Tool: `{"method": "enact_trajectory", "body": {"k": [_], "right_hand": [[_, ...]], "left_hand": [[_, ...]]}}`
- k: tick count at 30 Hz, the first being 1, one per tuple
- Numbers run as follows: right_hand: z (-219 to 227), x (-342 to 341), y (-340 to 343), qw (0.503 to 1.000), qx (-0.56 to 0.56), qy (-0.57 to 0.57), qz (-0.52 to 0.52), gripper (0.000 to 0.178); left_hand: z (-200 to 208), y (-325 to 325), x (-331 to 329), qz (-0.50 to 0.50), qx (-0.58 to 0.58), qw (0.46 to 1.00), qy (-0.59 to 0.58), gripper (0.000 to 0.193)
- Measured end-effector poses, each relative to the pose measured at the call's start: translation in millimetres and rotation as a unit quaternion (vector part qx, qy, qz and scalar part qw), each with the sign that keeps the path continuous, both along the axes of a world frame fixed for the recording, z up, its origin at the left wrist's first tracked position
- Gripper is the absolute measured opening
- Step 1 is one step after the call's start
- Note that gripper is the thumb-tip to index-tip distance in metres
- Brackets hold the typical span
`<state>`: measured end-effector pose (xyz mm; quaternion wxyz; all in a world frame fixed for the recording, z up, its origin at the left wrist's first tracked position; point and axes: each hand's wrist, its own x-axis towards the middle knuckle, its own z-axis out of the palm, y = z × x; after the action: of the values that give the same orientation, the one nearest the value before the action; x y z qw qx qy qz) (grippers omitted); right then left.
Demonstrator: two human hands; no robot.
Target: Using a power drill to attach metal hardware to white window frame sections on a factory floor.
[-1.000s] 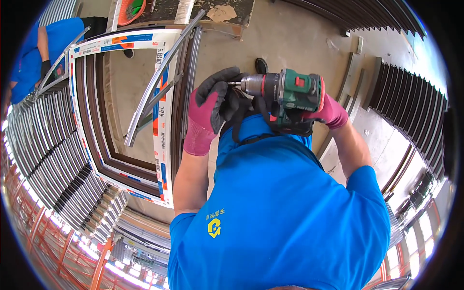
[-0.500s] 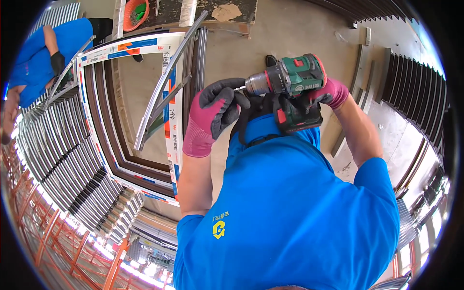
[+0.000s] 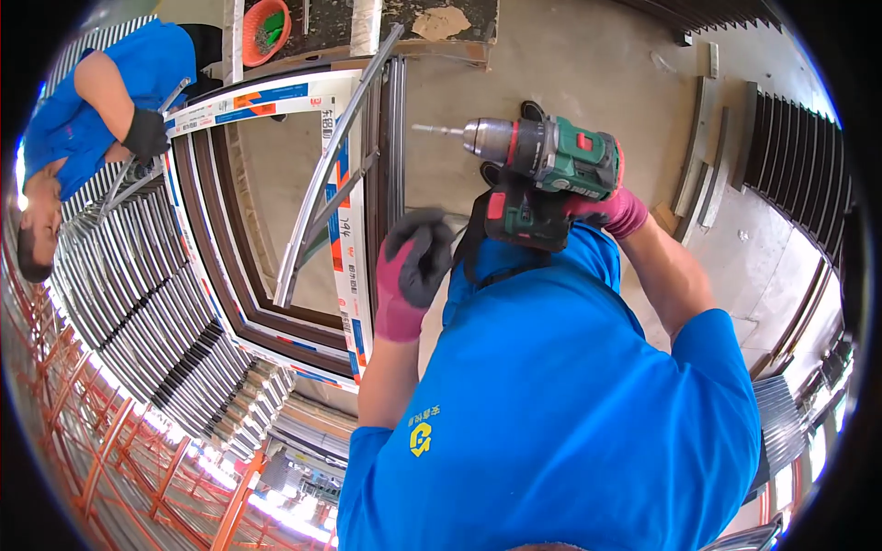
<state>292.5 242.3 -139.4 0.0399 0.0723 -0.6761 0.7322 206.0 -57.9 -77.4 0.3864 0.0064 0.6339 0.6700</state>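
A green and black cordless drill (image 3: 574, 151) is gripped by its handle in my right hand (image 3: 611, 211), which wears a pink and dark glove. The bit (image 3: 439, 129) in its chuck points left, with nothing touching its tip. My left hand (image 3: 415, 262), gloved the same way, is closed with curled fingers below the bit and apart from it. Whatever those fingers hold, if anything, is hidden. Left of that hand stands a window frame (image 3: 351, 266) with white, blue and orange protective film. A metal hinged stay arm (image 3: 335, 151) slants across its near side.
An orange basket (image 3: 266, 29) with green and small grey things sits on a worn bench (image 3: 317, 23). Another person in blue (image 3: 119, 78), wearing dark gloves, works beyond the frame. Stacked metal profiles (image 3: 138, 303) fill the left; dark profiles (image 3: 795, 161) stand right. Metal bars (image 3: 703, 174) lie on the floor.
My left hand has come away from the bit and moved down. The drill has shifted slightly left, its long bit now exposed. The other person has leaned farther into view.
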Motion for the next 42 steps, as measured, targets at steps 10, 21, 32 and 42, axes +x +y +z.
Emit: {"method": "enact_trajectory", "body": {"k": [10,21,32,42], "right_hand": [[-18,-27,-24,0.964,-0.181,-0.183,-0.072,0.061],[-10,-56,-40,0.991,0.01,-0.107,-0.082,0.045],[-37,-42,-46,0.98,0.151,-0.103,-0.076,0.057],[-30,-51,-46,0.976,0.063,-0.187,-0.093,0.05]], "left_hand": [[30,-53,-147,0.085,-0.234,0.945,0.21,0.029],[40,62,-252,-0.431,-0.285,0.652,0.555,0.088],[9,101,-293,-0.599,-0.297,0.373,0.643,0.099],[-7,104,-299,-0.585,-0.245,0.47,0.614,0.099]]}}
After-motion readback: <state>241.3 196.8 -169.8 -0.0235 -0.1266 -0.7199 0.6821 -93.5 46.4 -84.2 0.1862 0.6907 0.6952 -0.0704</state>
